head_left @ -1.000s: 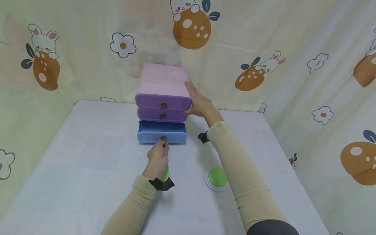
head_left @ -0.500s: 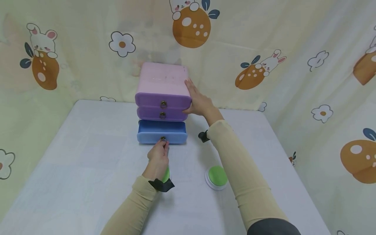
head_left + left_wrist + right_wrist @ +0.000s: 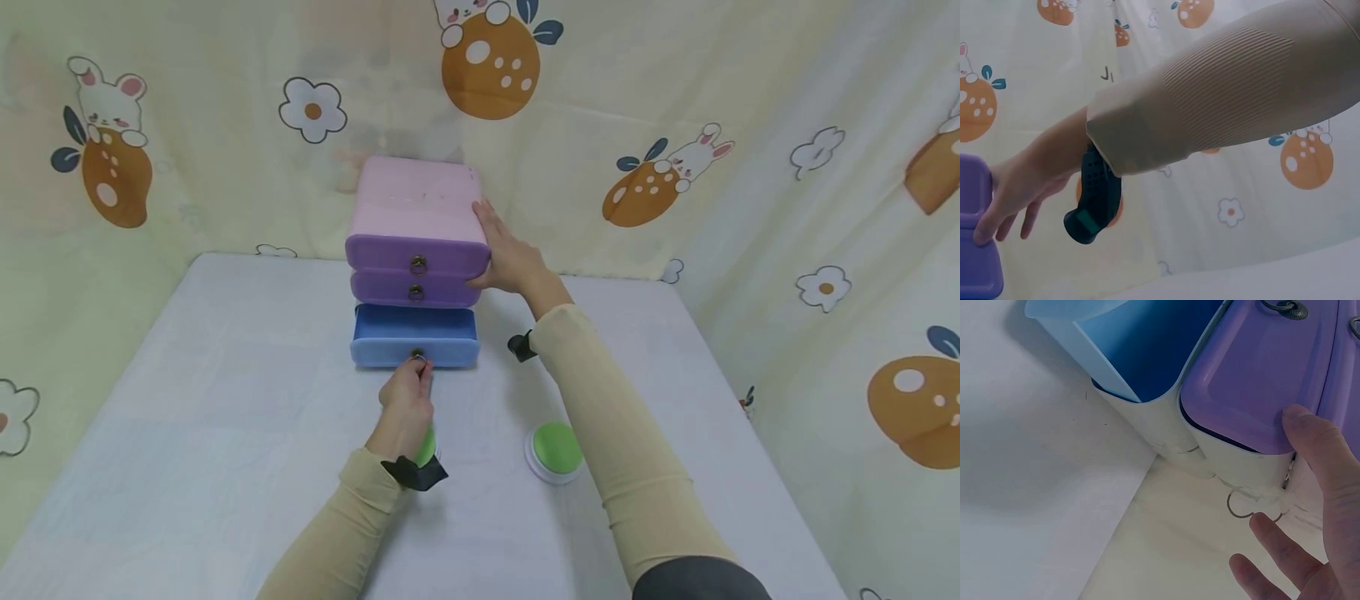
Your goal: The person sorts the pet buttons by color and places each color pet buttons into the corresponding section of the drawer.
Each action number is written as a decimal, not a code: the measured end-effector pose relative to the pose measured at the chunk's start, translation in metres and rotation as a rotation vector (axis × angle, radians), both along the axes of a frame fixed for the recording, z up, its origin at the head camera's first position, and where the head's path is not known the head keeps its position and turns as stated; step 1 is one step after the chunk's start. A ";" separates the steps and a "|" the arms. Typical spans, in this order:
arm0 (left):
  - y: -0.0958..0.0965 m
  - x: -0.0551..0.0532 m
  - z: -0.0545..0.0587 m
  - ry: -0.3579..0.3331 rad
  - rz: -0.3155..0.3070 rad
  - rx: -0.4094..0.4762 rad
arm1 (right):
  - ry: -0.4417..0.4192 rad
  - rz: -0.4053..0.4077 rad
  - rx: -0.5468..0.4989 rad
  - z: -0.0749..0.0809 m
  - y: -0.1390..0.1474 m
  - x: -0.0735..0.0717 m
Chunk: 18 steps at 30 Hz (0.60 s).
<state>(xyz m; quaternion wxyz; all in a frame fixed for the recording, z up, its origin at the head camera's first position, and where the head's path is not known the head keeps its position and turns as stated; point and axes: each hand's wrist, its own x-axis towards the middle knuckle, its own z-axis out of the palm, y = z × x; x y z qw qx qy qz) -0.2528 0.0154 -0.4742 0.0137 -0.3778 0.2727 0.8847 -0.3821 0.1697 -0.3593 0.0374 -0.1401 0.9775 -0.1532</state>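
Observation:
A small drawer cabinet (image 3: 420, 196) with a pink top stands at the back of the table. Its two upper drawers have purple fronts and look shut; the blue bottom drawer (image 3: 450, 353) is pulled out, and the part of its inside that shows looks bare. My left hand (image 3: 405, 404) pinches the ring pull (image 3: 417, 357) on the blue drawer. Against the cabinet's right side rests my right hand (image 3: 513, 258), fingers extended, its thumb (image 3: 1310, 434) touching a purple drawer front (image 3: 1247, 381). The left wrist view shows the right hand but not the left.
A round green-topped white disc (image 3: 557, 448) sits on the white table (image 3: 225, 433) beside the right forearm. Another green-topped disc (image 3: 426, 448) is partly hidden under the left wrist. A printed curtain (image 3: 225, 167) hangs behind and at the sides.
The blue drawer has slid slightly farther out toward me, with my left hand still on its ring. My right hand stays at the cabinet's side.

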 end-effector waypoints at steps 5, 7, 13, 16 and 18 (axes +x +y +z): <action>0.001 -0.001 0.001 -0.018 0.013 0.011 | -0.011 -0.008 -0.001 0.001 0.000 0.000; 0.001 -0.001 0.001 -0.027 0.014 0.007 | -0.015 -0.009 0.002 0.002 0.000 0.000; 0.001 -0.001 0.000 -0.034 0.018 0.007 | -0.023 -0.012 -0.003 0.002 0.000 0.001; 0.002 -0.001 0.001 -0.039 0.022 0.011 | -0.019 -0.011 -0.005 0.002 0.000 0.001; 0.002 0.000 0.001 -0.046 0.025 0.011 | -0.017 -0.008 -0.004 0.001 0.001 0.001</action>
